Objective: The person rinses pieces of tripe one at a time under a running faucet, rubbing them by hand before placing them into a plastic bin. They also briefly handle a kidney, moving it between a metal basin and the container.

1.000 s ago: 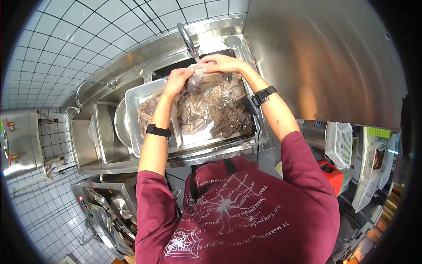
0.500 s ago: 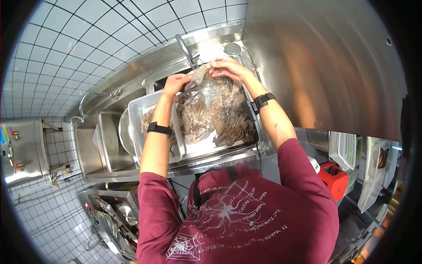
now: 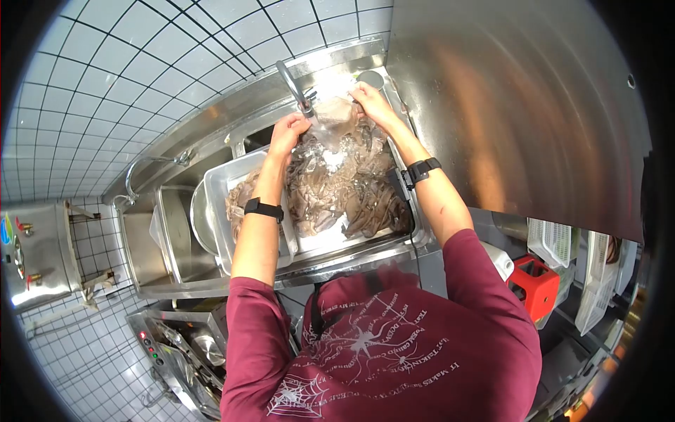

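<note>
My left hand point(image 3: 287, 133) pinches one edge of a limp, greyish-brown piece of tripe point(image 3: 336, 114), and my right hand point(image 3: 375, 105) grips its other side. The piece is stretched out between them under the faucet point(image 3: 290, 81), where running water splashes over it. Below lies a wet heap of similar pieces point(image 3: 323, 190) in a sink basin with a pale bottom point(image 3: 327, 243). Under my left forearm stands a translucent plastic tub point(image 3: 221, 225) with more brownish pieces point(image 3: 239, 200). Glare on the water hides some detail.
More sink basins point(image 3: 176, 228) and a second faucet point(image 3: 133, 169) are on the left. A steel panel point(image 3: 506, 105) rises on the right. A round metal container point(image 3: 370, 80) sits at the back corner. A red stool point(image 3: 534, 285) and white baskets point(image 3: 552, 239) stand lower right.
My right hand has moved up and a little right, drawing the piece of tripe wider under the water. My left hand has shifted slightly right and up.
</note>
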`<state>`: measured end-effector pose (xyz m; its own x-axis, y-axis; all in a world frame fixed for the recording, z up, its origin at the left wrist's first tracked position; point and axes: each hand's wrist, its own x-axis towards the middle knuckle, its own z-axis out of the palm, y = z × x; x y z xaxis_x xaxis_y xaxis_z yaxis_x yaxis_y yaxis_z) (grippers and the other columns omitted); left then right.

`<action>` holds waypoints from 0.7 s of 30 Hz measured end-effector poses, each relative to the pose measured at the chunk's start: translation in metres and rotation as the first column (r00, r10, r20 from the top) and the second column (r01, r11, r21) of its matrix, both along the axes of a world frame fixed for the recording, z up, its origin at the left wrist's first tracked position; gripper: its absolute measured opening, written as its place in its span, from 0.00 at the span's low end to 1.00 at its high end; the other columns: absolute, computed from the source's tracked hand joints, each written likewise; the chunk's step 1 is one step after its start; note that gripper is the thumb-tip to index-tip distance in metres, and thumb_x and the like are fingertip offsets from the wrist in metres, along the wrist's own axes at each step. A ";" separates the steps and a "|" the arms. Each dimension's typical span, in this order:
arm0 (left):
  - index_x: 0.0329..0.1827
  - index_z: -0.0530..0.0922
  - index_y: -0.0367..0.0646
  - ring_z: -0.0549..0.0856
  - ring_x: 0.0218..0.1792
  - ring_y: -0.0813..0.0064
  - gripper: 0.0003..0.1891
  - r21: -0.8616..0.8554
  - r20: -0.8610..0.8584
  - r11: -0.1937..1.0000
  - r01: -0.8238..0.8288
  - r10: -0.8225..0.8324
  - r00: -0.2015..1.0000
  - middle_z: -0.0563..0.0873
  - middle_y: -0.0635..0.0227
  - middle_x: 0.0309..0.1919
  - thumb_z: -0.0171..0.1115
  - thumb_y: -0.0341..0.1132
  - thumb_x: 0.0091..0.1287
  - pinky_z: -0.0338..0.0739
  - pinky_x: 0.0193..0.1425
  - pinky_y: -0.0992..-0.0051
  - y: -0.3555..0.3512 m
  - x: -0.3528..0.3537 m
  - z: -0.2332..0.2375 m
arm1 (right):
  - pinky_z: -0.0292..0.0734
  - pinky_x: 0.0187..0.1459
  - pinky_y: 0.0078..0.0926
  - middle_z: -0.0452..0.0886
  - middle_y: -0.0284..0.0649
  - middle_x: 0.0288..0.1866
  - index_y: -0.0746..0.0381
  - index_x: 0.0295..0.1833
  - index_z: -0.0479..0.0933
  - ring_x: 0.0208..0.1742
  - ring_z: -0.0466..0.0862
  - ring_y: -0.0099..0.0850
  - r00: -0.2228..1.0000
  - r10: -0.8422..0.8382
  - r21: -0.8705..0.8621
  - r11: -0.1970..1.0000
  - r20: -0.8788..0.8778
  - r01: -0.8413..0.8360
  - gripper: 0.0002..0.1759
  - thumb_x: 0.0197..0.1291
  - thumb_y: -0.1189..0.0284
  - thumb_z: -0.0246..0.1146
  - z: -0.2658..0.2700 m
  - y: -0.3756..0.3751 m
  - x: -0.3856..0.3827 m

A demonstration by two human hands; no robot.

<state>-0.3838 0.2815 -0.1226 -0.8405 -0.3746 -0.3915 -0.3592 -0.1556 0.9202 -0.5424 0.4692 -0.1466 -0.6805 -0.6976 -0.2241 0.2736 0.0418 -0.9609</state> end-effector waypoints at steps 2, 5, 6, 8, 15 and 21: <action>0.37 0.79 0.44 0.73 0.29 0.88 0.04 -0.045 -0.005 0.999 -0.029 0.029 1.000 0.78 0.80 0.25 0.61 0.31 0.60 0.65 0.33 0.84 0.003 0.001 0.000 | 0.76 0.33 0.18 0.77 0.27 0.35 0.60 0.54 0.73 0.34 0.78 0.14 0.998 0.015 0.055 0.998 -0.060 -0.012 0.15 0.68 0.62 0.54 -0.006 -0.001 -0.001; 0.35 0.78 0.45 0.73 0.29 0.87 0.03 0.028 -0.050 0.999 0.020 -0.018 0.999 0.78 0.80 0.26 0.61 0.31 0.60 0.65 0.34 0.84 0.003 0.004 -0.004 | 0.73 0.35 0.16 0.77 0.31 0.38 0.61 0.51 0.74 0.36 0.77 0.19 0.991 0.072 -0.153 0.987 0.113 -0.055 0.14 0.66 0.64 0.57 -0.002 -0.002 0.010; 0.35 0.78 0.45 0.73 0.29 0.87 0.02 0.021 -0.026 0.996 0.082 -0.081 0.996 0.78 0.80 0.27 0.61 0.31 0.60 0.65 0.34 0.84 0.002 0.004 -0.007 | 0.73 0.36 0.16 0.77 0.31 0.39 0.61 0.53 0.74 0.37 0.76 0.19 0.983 0.053 -0.210 0.978 0.174 -0.016 0.15 0.65 0.65 0.57 0.001 -0.003 0.015; 0.35 0.77 0.45 0.73 0.29 0.87 0.02 0.016 -0.002 0.990 0.141 -0.141 0.990 0.78 0.79 0.27 0.60 0.30 0.60 0.65 0.34 0.84 0.002 0.005 -0.011 | 0.72 0.37 0.16 0.77 0.31 0.41 0.60 0.54 0.74 0.38 0.76 0.20 0.971 0.040 -0.263 0.964 0.235 0.024 0.15 0.65 0.66 0.58 0.020 -0.002 0.021; 0.40 0.77 0.44 0.76 0.35 0.85 0.07 0.292 -0.109 0.928 0.232 -0.209 0.972 0.80 0.77 0.33 0.59 0.37 0.64 0.68 0.41 0.82 0.004 0.009 -0.012 | 0.66 0.28 0.08 0.77 0.30 0.45 0.57 0.65 0.68 0.33 0.73 0.13 0.952 0.261 -0.302 0.931 0.159 -0.205 0.25 0.61 0.74 0.57 0.051 -0.002 0.017; 0.54 0.76 0.43 0.77 0.49 0.80 0.16 0.175 -0.116 0.968 0.177 -0.159 0.981 0.82 0.74 0.47 0.61 0.36 0.64 0.68 0.55 0.76 0.019 0.002 -0.007 | 0.73 0.34 0.13 0.78 0.38 0.50 0.57 0.66 0.67 0.42 0.80 0.21 0.920 0.380 -0.258 0.902 0.094 -0.346 0.30 0.56 0.81 0.56 0.045 -0.020 0.008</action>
<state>-0.3813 0.3005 -0.1292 -0.9235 -0.1543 -0.3513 -0.3024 -0.2707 0.9139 -0.5343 0.4497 -0.1012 -0.3438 -0.9338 -0.0995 0.4131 -0.0552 -0.9090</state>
